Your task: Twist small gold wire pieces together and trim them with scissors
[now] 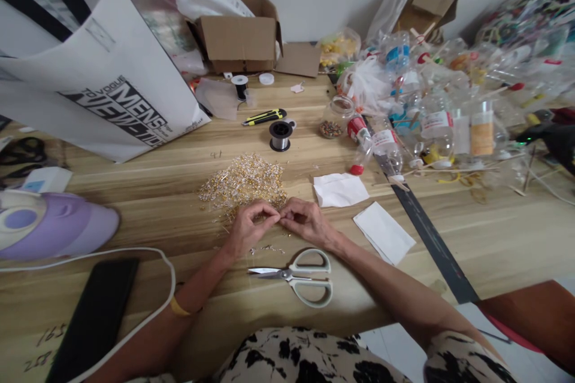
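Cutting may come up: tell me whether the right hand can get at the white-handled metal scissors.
Probably yes: the white-handled metal scissors lie uncovered just nearer the body than the right hand, bare wooden table between them, though it meets the left hand fingertip to fingertip.

Bare table (157,194) opens leftward; bead pile (245,182) (far side) and scissors (299,278) crowd the middle.

Bare forearms; yellow wristband (179,307); black-and-white patterned garment (314,359).
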`<action>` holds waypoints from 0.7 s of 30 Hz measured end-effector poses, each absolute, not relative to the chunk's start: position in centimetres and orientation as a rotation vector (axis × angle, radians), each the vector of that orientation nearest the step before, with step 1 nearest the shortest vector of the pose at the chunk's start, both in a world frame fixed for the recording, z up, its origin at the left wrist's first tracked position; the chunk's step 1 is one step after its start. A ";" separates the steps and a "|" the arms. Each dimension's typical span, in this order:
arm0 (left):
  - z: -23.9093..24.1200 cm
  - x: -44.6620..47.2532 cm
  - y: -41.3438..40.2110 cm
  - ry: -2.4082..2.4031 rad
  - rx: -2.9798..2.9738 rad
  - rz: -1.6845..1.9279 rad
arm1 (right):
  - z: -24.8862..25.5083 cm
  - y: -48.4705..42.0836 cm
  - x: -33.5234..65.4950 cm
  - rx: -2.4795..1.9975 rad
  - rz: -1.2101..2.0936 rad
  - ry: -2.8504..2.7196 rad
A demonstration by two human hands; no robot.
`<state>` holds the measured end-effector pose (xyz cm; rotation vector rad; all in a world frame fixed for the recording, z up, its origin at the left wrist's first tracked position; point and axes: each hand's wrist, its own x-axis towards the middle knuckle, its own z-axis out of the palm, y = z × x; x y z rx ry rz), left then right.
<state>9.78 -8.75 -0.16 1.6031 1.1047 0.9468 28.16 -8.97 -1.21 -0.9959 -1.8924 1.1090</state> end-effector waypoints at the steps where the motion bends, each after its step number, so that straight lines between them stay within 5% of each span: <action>1: -0.1 9.8 -8.8 1.100 1.603 0.946 | -1.1 -9.0 28.1 -0.998 1.121 -1.887; 21: -0.7 9.6 -8.3 1.105 1.769 0.965 | -0.4 -8.7 28.3 -1.024 1.526 -1.545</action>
